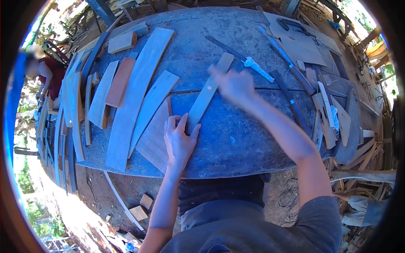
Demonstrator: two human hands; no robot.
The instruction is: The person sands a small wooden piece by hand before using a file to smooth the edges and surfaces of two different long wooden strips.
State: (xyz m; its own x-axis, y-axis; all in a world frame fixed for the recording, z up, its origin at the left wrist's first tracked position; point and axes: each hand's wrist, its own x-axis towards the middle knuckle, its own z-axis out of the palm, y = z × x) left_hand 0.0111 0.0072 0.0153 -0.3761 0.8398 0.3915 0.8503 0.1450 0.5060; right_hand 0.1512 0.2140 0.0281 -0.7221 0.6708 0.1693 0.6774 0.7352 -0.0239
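A narrow, flat wooden strip (pixel 203 97) lies slantwise on the blue-grey worktable, with a small pale spot near its middle. At its near end, my left hand (pixel 179 137) grips the strip between thumb and fingers. My right hand (pixel 236 87) is over or beside the strip's upper part, smeared by motion, so its fingers and anything in them cannot be made out. Left of the strip, partly behind my left hand, lies a flat wooden board (pixel 154 137). Just beyond my right hand is a long, thin dark tool (pixel 225 47) with a white-wrapped handle (pixel 258 69).
Several planks, including a long wide one (pixel 139 99) and a reddish block (pixel 120 82), cover the left of the worktable (pixel 236 139). Long blades with dark handles (pixel 301 80), a clamp (pixel 293 26) and wood offcuts lie right. Another person (pixel 50 76) is at far left.
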